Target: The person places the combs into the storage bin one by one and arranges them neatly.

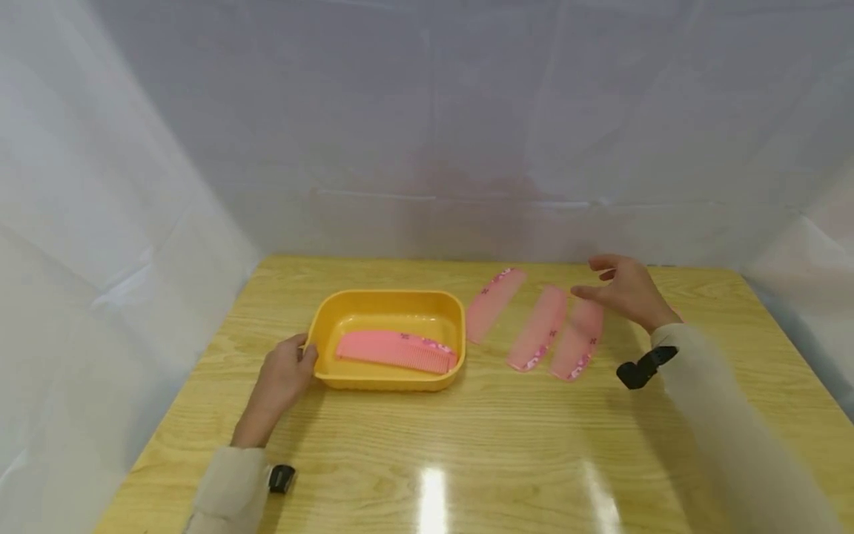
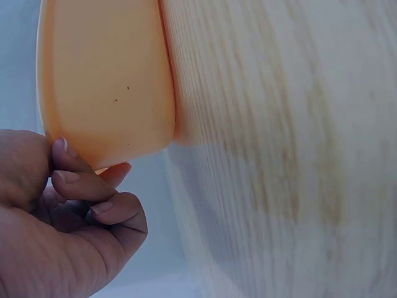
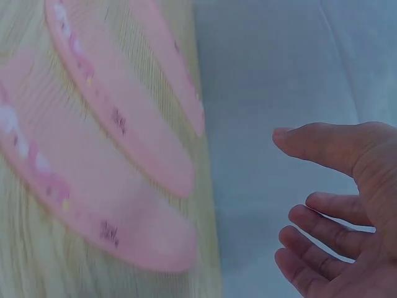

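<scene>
I've got the left hand pinching the yellow tray at its end, fingers curled on the rim. Good anchor: I'd keep it firm enough to stop a skid, not so hard that the tray tips. Right of that pinch, inside, one pink comb lies lengthwise.

Across to the right hand: released, nothing in it, thumb spread away from the fingers. Just below its thumb, the nearest loose comb lies flat on the wooden table; left of that comes the middle comb, then the farthest comb, close to the tray.

The pick-up looks like the step in hand, and I'd judge something this flat awkward to get under. I'd bring fingertips down on the patterned spine, the edge facing this hand, roll it up, then pinch gently at mid-length, sparing the teeth. Careful: reaching too far left could shove the middle comb.
</scene>
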Motion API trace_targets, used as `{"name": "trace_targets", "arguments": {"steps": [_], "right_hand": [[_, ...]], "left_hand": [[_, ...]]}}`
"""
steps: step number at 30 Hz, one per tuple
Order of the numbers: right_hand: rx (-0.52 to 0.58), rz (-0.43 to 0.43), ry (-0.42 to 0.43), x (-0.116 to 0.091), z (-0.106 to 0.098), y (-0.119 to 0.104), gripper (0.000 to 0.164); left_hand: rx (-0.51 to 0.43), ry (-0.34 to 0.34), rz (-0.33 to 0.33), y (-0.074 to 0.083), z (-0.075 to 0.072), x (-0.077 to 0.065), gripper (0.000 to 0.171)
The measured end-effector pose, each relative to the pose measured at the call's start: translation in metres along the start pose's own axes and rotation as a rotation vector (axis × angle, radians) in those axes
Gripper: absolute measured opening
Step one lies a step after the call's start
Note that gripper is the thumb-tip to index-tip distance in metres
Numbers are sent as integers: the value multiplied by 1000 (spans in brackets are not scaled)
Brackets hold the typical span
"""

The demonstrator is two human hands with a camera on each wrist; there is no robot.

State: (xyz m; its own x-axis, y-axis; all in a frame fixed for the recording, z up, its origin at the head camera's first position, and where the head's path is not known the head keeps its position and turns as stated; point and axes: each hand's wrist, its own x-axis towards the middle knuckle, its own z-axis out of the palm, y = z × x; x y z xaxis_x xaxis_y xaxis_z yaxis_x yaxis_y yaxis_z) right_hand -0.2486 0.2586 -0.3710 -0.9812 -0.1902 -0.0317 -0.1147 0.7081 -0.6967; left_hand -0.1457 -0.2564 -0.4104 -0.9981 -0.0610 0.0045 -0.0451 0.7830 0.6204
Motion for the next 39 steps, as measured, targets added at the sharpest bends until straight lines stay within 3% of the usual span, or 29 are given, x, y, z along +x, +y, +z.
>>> {"name": "trace_targets", "arguments": {"steps": [14, 22, 31, 39], "right_hand": [[-145, 101, -2, -35, -39, 65, 85], [-218, 136, 5, -49, -51, 96, 84], [-249, 173, -1, -63, -53, 119, 87], [-237, 237, -56, -73, -52, 127, 96]], "left_hand": [[0, -13, -6, -2, 3, 2, 24], [-3, -16, -2, -2, 4, 3, 24], [-9, -19, 9, -3, 4, 3, 25], [-5, -14, 1, -1, 3, 2, 25]]}}
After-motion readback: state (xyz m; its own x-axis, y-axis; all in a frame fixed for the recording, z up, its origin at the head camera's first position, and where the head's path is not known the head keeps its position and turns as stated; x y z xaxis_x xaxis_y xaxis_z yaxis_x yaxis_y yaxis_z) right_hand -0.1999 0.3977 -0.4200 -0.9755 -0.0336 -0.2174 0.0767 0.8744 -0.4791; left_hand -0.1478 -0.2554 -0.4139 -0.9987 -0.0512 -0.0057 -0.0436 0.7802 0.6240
